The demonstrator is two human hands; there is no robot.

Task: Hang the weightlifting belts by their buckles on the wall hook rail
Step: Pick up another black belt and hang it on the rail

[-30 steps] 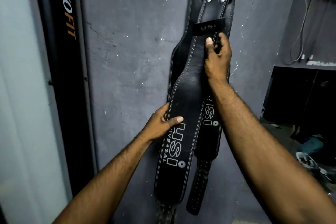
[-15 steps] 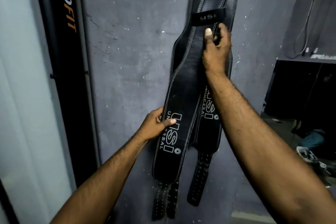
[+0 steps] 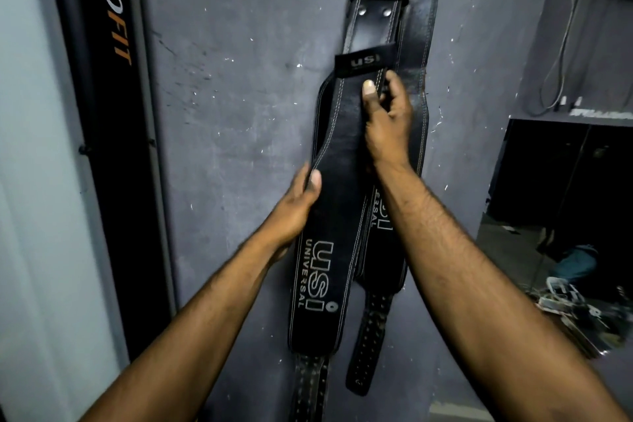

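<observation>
Belt (image 3: 342,147) — left hand (image 3: 294,212) holds edge, right hand (image 3: 387,123) pinches

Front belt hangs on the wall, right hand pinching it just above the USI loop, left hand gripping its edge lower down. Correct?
No: head view shows the right hand pinching the front belt just below the USI loop, not above. Left hand grips its edge lower down.

Tops of the belts (image 3: 342,147) run off the upper edge.
</observation>
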